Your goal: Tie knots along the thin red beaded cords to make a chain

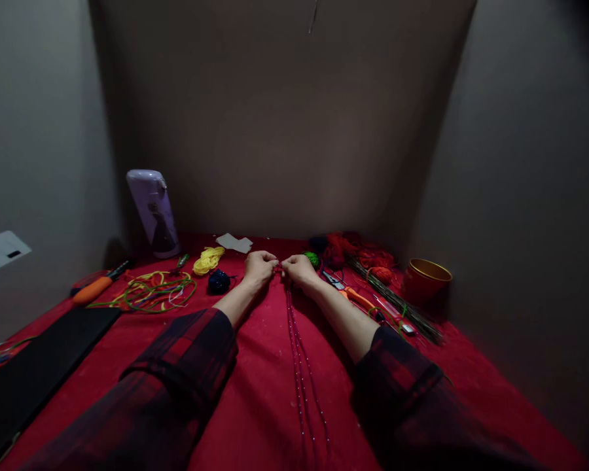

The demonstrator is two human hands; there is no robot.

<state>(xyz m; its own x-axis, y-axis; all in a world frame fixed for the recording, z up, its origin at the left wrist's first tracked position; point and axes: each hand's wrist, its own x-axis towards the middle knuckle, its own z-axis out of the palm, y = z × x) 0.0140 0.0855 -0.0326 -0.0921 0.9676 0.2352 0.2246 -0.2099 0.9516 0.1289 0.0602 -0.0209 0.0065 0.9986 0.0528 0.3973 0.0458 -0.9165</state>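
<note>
Both my hands meet at the middle of the red-covered table (255,399), fingertips almost touching. My left hand (260,267) is closed in a pinch at the top end of several dark red cords (299,366) with small pale specks. Facing it, my right hand (298,269) pinches the same cords, its fingers pressed together. From between the hands the cords run down toward me, lying loosely side by side. The exact spot where the fingers grip is small and partly hidden. A dark blue yarn ball (218,281) lies left of my left hand; a green yarn ball (313,260) sits just behind my right.
On the left are a purple bottle (154,212), yellow yarn (209,260), tangled cords (157,291), an orange-handled tool (92,291) and a black board (44,373). At right lie orange-handled pliers (356,297), a bundle of thin sticks (397,302) and a red pot (426,281).
</note>
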